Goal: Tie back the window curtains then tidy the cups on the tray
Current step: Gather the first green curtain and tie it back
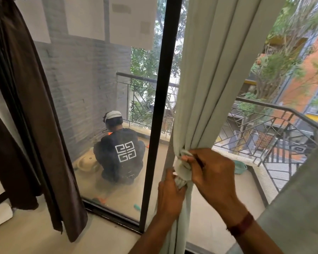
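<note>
— Where is the curtain?
— The pale grey-green fabric curtain (pixel 200 88) hangs just right of the black metal window post (pixel 160 107), gathered into a knot (pixel 182 167) low down.
— And the hands?
— The left hand (pixel 170 197) curls round the bunched cloth just below the knot. The right hand (pixel 211 173) pinches a fold at its top, fingers bent tight.
— What else?
— A dark brown cloth curtain (pixel 35 125) hangs at the left, and a person (pixel 119 153) squats on the balcony (pixel 121 195) outside.

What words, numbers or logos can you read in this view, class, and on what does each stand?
No words or numbers can be read.
The white angular emblem on the crouching person's black shirt: a symbol, not letters.
The pale patches on the white hanging sheets outside: too blurred to read.
</note>
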